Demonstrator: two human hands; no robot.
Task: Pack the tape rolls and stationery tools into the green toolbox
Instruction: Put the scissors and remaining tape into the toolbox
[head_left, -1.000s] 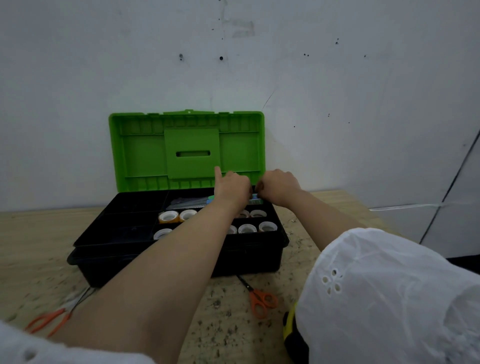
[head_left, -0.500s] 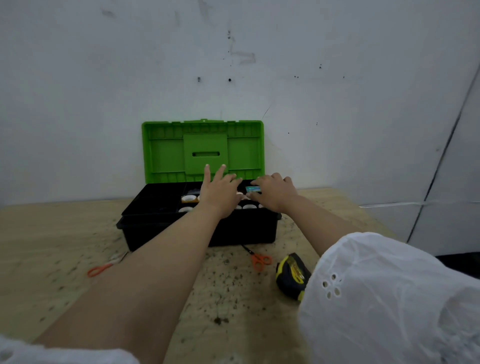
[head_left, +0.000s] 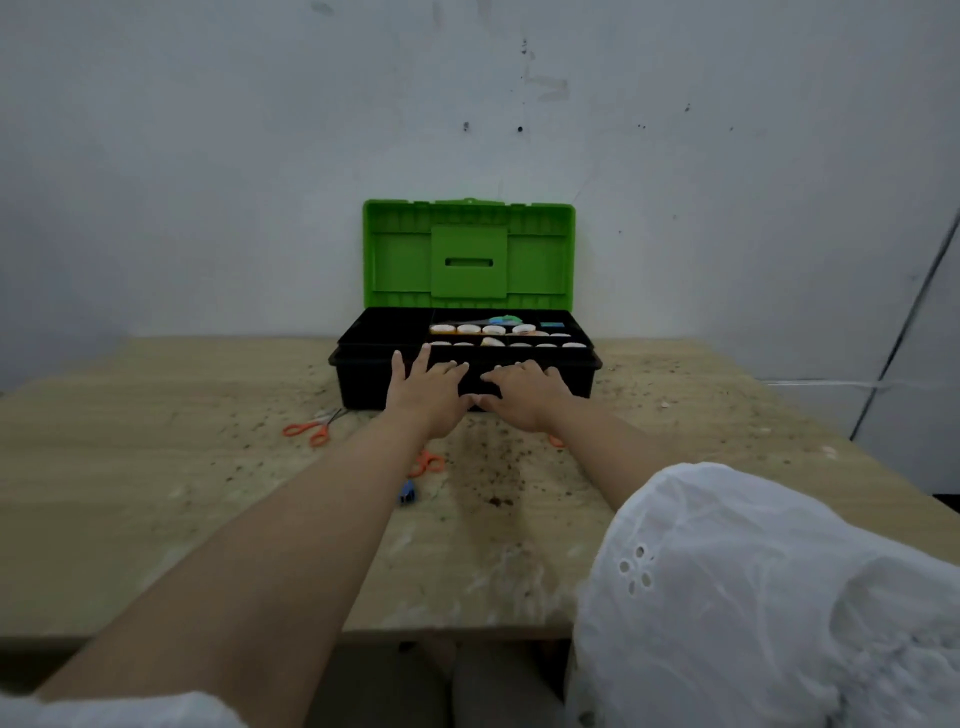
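Two pairs of orange scissors are lying loose on the table (head_left: 156, 467), both nearer to me than the hands. The near scissors (head_left: 427, 462) are peeking out beside the left forearm, and the left scissors (head_left: 310, 430) are lying further left, blades pointing toward the box. The left hand (head_left: 426, 389) and right hand (head_left: 524, 392) are hovering spread and empty at the front wall of the green toolbox (head_left: 363, 382); whether they are touching it I cannot tell. Beyond, tape rolls (head_left: 469, 329) are sitting in the tray. The left hand is looking nearer to both pairs.
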